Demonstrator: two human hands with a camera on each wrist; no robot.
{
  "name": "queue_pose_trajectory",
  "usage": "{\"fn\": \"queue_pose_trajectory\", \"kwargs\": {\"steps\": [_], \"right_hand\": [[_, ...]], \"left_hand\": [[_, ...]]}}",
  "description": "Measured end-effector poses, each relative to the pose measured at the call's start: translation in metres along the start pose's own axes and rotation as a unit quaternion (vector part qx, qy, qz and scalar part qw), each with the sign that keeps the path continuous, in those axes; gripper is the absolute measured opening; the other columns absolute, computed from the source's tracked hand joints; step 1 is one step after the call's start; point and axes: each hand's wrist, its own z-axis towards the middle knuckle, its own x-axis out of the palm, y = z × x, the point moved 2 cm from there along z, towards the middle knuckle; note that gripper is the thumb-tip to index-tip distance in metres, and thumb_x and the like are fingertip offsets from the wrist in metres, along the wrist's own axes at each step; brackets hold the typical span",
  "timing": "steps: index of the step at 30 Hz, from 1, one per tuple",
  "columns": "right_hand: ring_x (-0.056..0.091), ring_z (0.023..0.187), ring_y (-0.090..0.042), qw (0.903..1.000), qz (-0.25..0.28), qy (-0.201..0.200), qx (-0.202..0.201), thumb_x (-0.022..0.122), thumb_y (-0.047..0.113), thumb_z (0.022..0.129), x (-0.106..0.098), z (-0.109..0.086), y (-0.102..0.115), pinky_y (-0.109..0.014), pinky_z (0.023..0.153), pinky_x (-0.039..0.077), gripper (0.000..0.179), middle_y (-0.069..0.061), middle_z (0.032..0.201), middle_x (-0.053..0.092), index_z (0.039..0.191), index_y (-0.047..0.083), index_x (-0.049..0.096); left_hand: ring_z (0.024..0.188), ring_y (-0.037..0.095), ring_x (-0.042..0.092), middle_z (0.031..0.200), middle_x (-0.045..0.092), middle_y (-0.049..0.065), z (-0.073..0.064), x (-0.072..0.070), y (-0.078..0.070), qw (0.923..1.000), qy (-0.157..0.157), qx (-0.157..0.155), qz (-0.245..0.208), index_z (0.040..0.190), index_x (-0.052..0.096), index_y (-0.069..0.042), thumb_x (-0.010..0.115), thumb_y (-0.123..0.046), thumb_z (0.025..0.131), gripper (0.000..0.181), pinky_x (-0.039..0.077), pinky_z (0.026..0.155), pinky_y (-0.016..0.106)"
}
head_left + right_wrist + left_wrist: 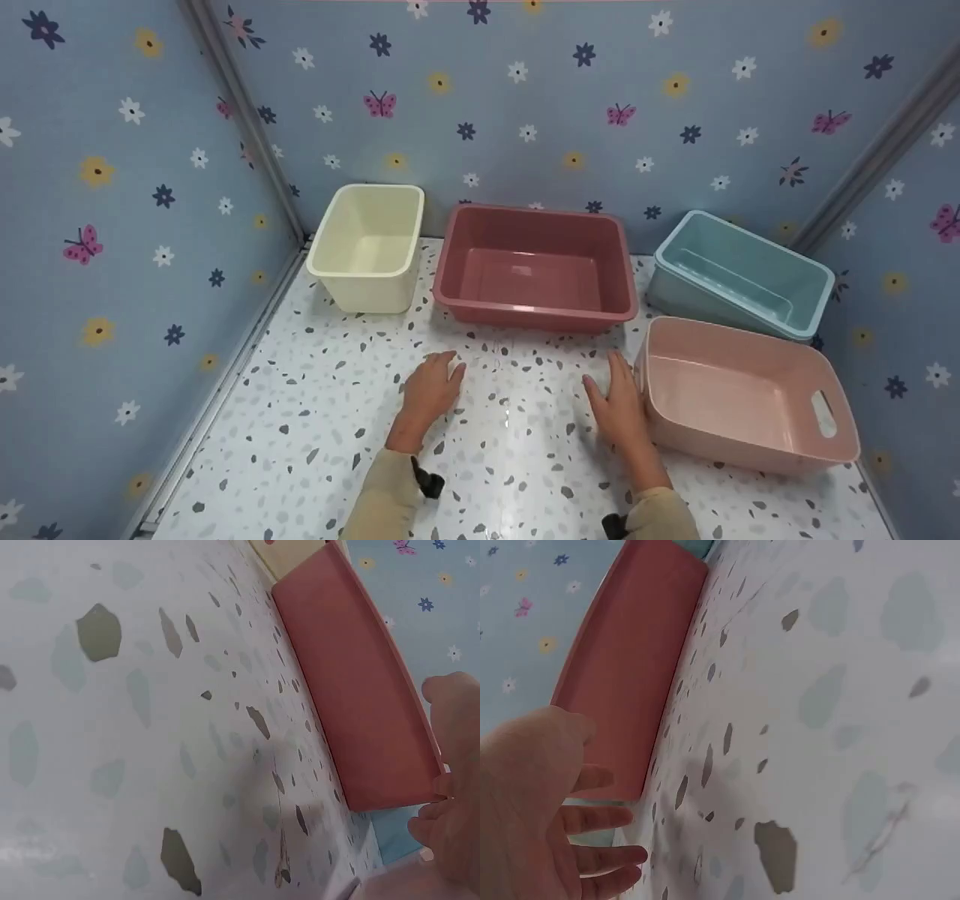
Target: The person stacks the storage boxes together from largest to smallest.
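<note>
A cream plastic bin [379,294] stands at left, and nearer me is my left hand [429,391], fingers relaxed and thumb apart. Before both hands, at the middle, sits the dusty-red rectangular bin [532,321], glossy, round-cornered, with a narrow rim. My right hand [621,405], thumb spread from its fingers, is just beside the pale-pink bin [720,445] with its oval handle slot; the teal bin [679,298] slants behind that.

- We see smooth plastic in the red bin [535,266] at the far edge of the glossy tabletop [322,412].
- The pink bin [739,390] by the right edge: duller plastic.
- Wall covering [570,112]: matt, perhaps paper or cloth.
</note>
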Motion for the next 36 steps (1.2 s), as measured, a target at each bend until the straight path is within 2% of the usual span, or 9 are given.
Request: {"fn": "queue_pose_trajectory", "kwargs": {"steps": [3, 6, 14, 18, 25, 29, 31, 33, 36], "right_hand": [[0.029, 0.138, -0.035, 0.9967, 0.068, -0.029, 0.033, 0.055, 0.036, 0.099, -0.001, 0.008, 0.000, -0.052, 0.111, 0.022, 0.064, -0.021, 0.149, 0.035, 0.148, 0.000, 0.034], [0.031, 0.138, -0.034, 0.9864, 0.130, -0.069, 0.073, 0.054, 0.030, 0.100, -0.001, 0.021, 0.001, -0.049, 0.110, 0.024, 0.060, -0.022, 0.147, 0.037, 0.147, -0.001, 0.034], [0.019, 0.144, -0.030, 0.9458, 0.234, -0.114, 0.193, 0.041, 0.049, 0.101, 0.011, 0.058, -0.003, -0.043, 0.114, 0.020, 0.074, -0.017, 0.157, 0.020, 0.154, 0.004, 0.017], [0.015, 0.145, -0.029, 0.9260, 0.290, -0.138, 0.199, 0.041, 0.048, 0.101, 0.016, 0.073, -0.010, -0.038, 0.115, 0.017, 0.074, -0.017, 0.159, 0.016, 0.155, 0.004, 0.014], [0.015, 0.145, -0.020, 0.9012, 0.353, -0.124, 0.219, 0.039, 0.048, 0.102, 0.027, 0.088, -0.025, -0.034, 0.114, 0.018, 0.069, -0.006, 0.160, 0.016, 0.157, 0.016, 0.012], [0.016, 0.144, -0.015, 0.8737, 0.412, -0.118, 0.230, 0.042, 0.051, 0.100, 0.029, 0.097, -0.031, -0.034, 0.114, 0.017, 0.070, 0.001, 0.160, 0.018, 0.157, 0.026, 0.011], [0.016, 0.144, -0.013, 0.8649, 0.430, -0.110, 0.234, 0.043, 0.053, 0.099, 0.028, 0.100, -0.033, -0.034, 0.114, 0.016, 0.070, 0.004, 0.159, 0.018, 0.157, 0.030, 0.010], [0.013, 0.144, -0.011, 0.8584, 0.445, -0.100, 0.235, 0.042, 0.054, 0.099, 0.028, 0.101, -0.034, -0.033, 0.115, 0.014, 0.071, 0.006, 0.160, 0.015, 0.157, 0.032, 0.007], [0.013, 0.144, -0.010, 0.8584, 0.451, -0.090, 0.227, 0.040, 0.050, 0.101, 0.028, 0.103, -0.032, -0.033, 0.115, 0.014, 0.068, 0.006, 0.160, 0.013, 0.157, 0.032, 0.005]], "left_hand": [[0.111, 0.032, 0.059, 0.123, 0.060, 0.013, 0.013, -0.006, 0.009, 0.9993, -0.019, -0.015, -0.027, 0.132, 0.058, -0.008, 0.049, -0.040, 0.100, 0.046, 0.047, 0.090, 0.048], [0.115, 0.034, 0.056, 0.127, 0.057, 0.017, 0.028, -0.013, 0.015, 0.9977, -0.037, -0.019, -0.053, 0.134, 0.055, -0.004, 0.050, -0.038, 0.100, 0.048, 0.045, 0.092, 0.051], [0.130, 0.033, 0.044, 0.144, 0.043, 0.016, 0.062, -0.019, 0.033, 0.9803, -0.042, -0.046, -0.187, 0.149, 0.034, -0.008, 0.042, -0.047, 0.101, 0.063, 0.035, 0.103, 0.050], [0.133, 0.032, 0.039, 0.150, 0.035, 0.016, 0.072, -0.013, 0.039, 0.9608, -0.033, -0.045, -0.271, 0.152, 0.026, -0.008, 0.042, -0.047, 0.101, 0.066, 0.033, 0.106, 0.047], [0.136, 0.031, 0.036, 0.153, 0.029, 0.018, 0.085, -0.006, 0.040, 0.9178, -0.012, -0.028, -0.396, 0.155, 0.018, -0.010, 0.041, -0.046, 0.102, 0.068, 0.033, 0.108, 0.043], [0.136, 0.029, 0.036, 0.153, 0.030, 0.013, 0.097, -0.008, 0.034, 0.8984, -0.013, -0.028, -0.438, 0.156, 0.018, -0.014, 0.041, -0.046, 0.103, 0.066, 0.033, 0.107, 0.042], [0.138, 0.028, 0.032, 0.155, 0.028, 0.011, 0.103, -0.008, 0.030, 0.8987, -0.011, -0.035, -0.437, 0.156, 0.019, -0.016, 0.038, -0.047, 0.103, 0.065, 0.030, 0.109, 0.045], [0.140, 0.027, 0.027, 0.155, 0.028, 0.009, 0.109, -0.009, 0.027, 0.9103, -0.007, -0.041, -0.412, 0.156, 0.021, -0.018, 0.034, -0.050, 0.103, 0.064, 0.020, 0.112, 0.051], [0.141, 0.026, 0.026, 0.153, 0.034, 0.007, 0.115, -0.010, 0.025, 0.9247, -0.014, -0.046, -0.378, 0.154, 0.027, -0.017, 0.028, -0.053, 0.102, 0.063, 0.003, 0.110, 0.061]]}}
